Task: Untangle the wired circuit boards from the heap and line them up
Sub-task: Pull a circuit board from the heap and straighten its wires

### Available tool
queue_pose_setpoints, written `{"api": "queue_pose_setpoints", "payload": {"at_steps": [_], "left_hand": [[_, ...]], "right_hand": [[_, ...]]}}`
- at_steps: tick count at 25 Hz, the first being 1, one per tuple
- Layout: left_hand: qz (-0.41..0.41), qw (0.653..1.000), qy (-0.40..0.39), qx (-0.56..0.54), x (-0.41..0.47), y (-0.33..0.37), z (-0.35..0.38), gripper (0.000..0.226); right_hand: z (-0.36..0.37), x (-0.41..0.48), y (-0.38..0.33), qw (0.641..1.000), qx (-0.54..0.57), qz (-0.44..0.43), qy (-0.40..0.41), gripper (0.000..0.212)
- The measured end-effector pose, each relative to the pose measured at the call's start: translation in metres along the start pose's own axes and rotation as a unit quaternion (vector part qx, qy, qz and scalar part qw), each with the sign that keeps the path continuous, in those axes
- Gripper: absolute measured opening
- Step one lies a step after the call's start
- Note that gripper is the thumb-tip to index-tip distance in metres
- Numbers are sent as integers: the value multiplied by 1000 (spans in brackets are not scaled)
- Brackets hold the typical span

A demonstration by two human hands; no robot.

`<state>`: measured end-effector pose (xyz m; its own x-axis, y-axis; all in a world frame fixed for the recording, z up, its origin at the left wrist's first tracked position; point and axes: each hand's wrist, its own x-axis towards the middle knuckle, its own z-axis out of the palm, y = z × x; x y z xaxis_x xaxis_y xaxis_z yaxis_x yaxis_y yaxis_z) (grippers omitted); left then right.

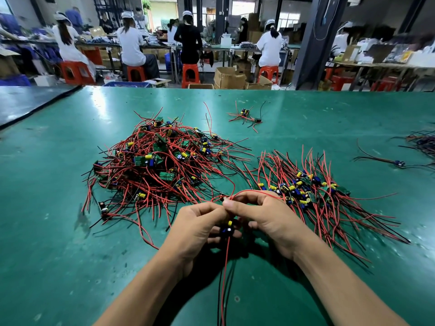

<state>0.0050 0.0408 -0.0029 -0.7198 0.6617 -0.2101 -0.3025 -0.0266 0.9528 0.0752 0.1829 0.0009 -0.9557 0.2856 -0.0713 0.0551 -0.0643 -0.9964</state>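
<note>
As left hand (pixel 197 222) and right hand (pixel 266 217) pinch one board (pixel 227 230), one heap (pixel 153 161) sits.

Two hands are in view, one left hand (pixel 197 222) and one right hand (pixel 266 220), holding one wired circuit board (pixel 227 229) between them. One green table (pixel 70 231) carries two large groups of boards: one tangled heap (pixel 150 161) and one fanned-out row (pixel 310 187), each too dense to count, perhaps several dozen apiece. Farther off lie one small cluster (pixel 247 115) of two boards, one lone board (pixel 399 163), and one more tangle (pixel 423 142) cut off at the right edge. Beyond the table, four people (pixel 130 41) show their backs.
</note>
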Motion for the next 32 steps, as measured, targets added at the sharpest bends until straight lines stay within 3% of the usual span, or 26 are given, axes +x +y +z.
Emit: {"api": "queue_pose_setpoints", "payload": {"at_steps": [4,18,26,32], "left_hand": [[-1,1000,11,2,2,-2,0,8],[-1,999,-27,34,2,1,1,9],[-8,998,-45,49,-3,3,4,21],[-17,997,-60,52,-6,7,5,17]], "right_hand": [[8,4,8,996,-41,-5,78,22],[-1,14,11,991,30,0,133,19],[-16,19,1,969,153,-9,192,30],[-23,17,-9,939,312,29,141,42]]}}
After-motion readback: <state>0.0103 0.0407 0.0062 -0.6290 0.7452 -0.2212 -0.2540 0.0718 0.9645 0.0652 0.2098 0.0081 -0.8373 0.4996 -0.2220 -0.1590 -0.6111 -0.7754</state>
